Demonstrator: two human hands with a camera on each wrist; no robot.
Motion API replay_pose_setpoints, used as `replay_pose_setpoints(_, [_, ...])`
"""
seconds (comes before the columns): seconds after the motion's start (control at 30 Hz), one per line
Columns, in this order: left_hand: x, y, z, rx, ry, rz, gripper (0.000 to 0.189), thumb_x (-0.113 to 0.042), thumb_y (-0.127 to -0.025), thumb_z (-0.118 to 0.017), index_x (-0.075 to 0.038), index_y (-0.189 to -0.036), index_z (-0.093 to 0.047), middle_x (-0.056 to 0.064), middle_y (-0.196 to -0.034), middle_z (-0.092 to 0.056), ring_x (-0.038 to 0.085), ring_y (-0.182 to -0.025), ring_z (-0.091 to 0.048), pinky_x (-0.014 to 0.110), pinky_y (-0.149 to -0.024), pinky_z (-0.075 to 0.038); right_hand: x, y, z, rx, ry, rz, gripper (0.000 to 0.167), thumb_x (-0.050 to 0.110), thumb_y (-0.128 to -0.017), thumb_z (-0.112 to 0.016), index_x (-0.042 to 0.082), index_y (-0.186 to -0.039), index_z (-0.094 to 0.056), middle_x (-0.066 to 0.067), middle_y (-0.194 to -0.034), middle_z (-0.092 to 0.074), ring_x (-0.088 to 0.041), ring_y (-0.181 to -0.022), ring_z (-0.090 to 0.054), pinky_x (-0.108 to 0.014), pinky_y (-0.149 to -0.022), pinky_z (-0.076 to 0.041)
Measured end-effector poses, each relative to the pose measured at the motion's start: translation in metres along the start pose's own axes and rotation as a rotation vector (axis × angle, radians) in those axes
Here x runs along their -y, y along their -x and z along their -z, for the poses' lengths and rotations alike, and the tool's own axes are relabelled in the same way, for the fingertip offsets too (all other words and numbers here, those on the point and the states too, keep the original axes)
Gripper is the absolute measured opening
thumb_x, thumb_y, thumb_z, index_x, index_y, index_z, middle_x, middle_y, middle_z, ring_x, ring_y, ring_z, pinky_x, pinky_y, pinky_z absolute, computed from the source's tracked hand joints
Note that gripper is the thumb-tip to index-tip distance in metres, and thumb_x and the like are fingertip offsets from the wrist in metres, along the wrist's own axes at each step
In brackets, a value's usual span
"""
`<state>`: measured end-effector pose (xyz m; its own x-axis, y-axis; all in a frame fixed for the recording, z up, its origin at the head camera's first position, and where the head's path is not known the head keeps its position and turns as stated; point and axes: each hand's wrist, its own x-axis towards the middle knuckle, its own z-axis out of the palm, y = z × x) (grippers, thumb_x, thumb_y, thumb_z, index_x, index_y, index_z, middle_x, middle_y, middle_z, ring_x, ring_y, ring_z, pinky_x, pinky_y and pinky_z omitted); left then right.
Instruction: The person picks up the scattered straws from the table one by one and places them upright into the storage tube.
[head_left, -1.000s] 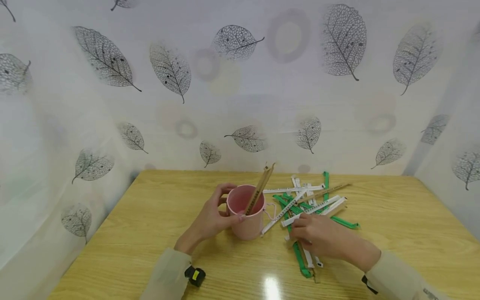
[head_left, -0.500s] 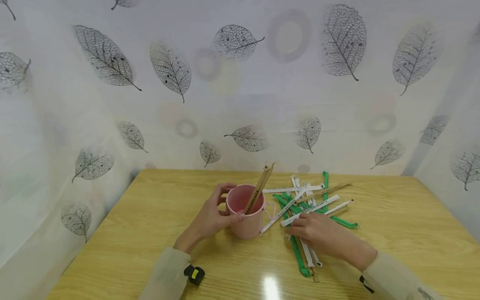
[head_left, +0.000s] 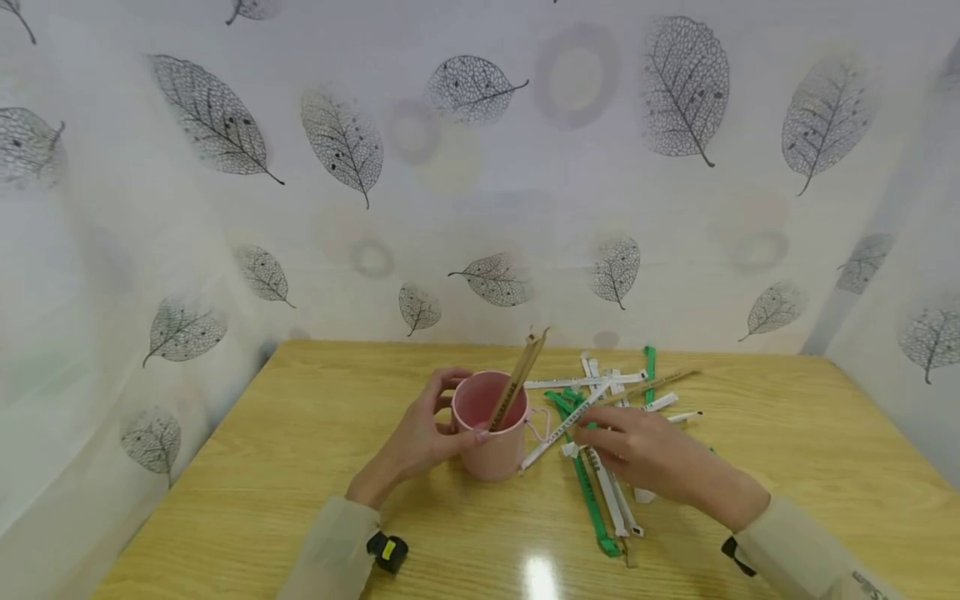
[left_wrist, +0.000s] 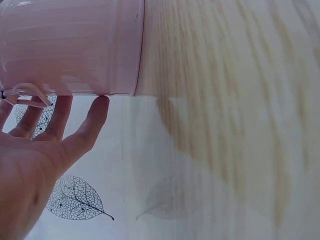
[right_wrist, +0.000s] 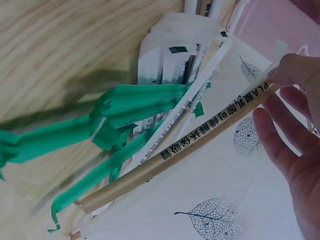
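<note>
My left hand [head_left: 420,437] holds a pink mug [head_left: 491,460] by its side, with the thumb at the near rim. Two brown paper-wrapped straws [head_left: 516,383] lean in the mug. Over the straw pile to its right, my right hand [head_left: 656,454] pinches one end of another brown wrapped straw [right_wrist: 200,140] between thumb and fingers, as the right wrist view shows. Most of that straw is hidden by the hand in the head view. In the left wrist view, fingers [left_wrist: 92,120] touch the mug's side near its base.
Several wrapped straws lie crossed right of the mug: white straws [head_left: 551,383], green straws [head_left: 596,504] and a brown straw [head_left: 663,383]. The mug's heart-shaped handle [head_left: 540,423] points toward them. A leaf-patterned cloth [head_left: 480,192] stands behind the wooden table [head_left: 315,392].
My right hand has risen slightly from the pile, and its fingers have moved away from the near edge. White straws under it have shifted. The left hand and mug stay put.
</note>
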<state>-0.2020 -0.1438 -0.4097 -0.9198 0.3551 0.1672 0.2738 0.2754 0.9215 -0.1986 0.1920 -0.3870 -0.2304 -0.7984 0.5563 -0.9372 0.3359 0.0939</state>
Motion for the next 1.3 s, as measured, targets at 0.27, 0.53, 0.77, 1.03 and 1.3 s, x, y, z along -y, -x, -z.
replay_pose_setpoints(0.27, [-0.003,-0.001,0.0,-0.005,-0.045,0.01,0.081,-0.033,-0.081,-0.086,-0.033,-0.148,-0.04,-0.001,-0.141,-0.053,0.024,-0.122,-0.06,0.035,-0.089,-0.058,0.003,-0.005,0.0,0.028,-0.008,-0.015,0.042,-0.009,-0.067,-0.084,0.01,-0.104,-0.077,-0.005,-0.111,-0.075,-0.019,-0.092,-0.074,-0.025,-0.071,-0.06])
replay_pose_setpoints(0.53, [-0.006,-0.005,0.002,0.002,-0.074,0.02,0.083,-0.034,-0.08,-0.087,-0.028,-0.149,-0.041,-0.002,-0.141,-0.053,0.024,-0.123,-0.06,0.036,-0.09,-0.056,0.0,-0.007,0.003,-0.048,-0.003,0.015,0.026,0.013,-0.104,-0.051,0.01,-0.111,-0.075,-0.003,-0.107,-0.076,-0.017,-0.09,-0.074,-0.025,-0.071,-0.059])
replay_pose_setpoints(0.77, [-0.005,-0.004,0.0,0.009,-0.083,0.016,0.083,-0.034,-0.08,-0.087,-0.027,-0.149,-0.042,-0.002,-0.14,-0.053,0.025,-0.121,-0.06,0.034,-0.087,-0.056,-0.006,-0.013,0.018,-0.158,-0.019,-0.011,0.039,0.03,-0.109,-0.042,0.01,-0.111,-0.075,0.0,-0.101,-0.074,-0.012,-0.085,-0.07,-0.017,-0.071,-0.055])
replay_pose_setpoints(1.03, [-0.004,-0.004,0.0,0.008,-0.088,-0.001,0.079,-0.034,-0.08,-0.086,-0.03,-0.146,-0.043,-0.003,-0.137,-0.053,0.025,-0.119,-0.06,0.034,-0.086,-0.055,-0.022,-0.041,0.044,-0.412,-0.171,-0.069,0.031,0.023,-0.103,-0.059,-0.003,-0.112,-0.075,-0.013,-0.099,-0.075,-0.008,-0.084,-0.07,-0.012,-0.072,-0.056])
replay_pose_setpoints(1.3, [-0.004,-0.004,0.0,0.012,-0.095,-0.002,0.078,-0.035,-0.081,-0.086,-0.03,-0.146,-0.043,-0.002,-0.136,-0.053,0.024,-0.118,-0.06,0.033,-0.086,-0.055,-0.023,-0.079,0.064,-0.576,-0.401,-0.148,0.026,-0.013,-0.083,-0.073,-0.009,-0.109,-0.074,-0.003,-0.103,-0.076,-0.007,-0.092,-0.071,-0.017,-0.076,-0.059])
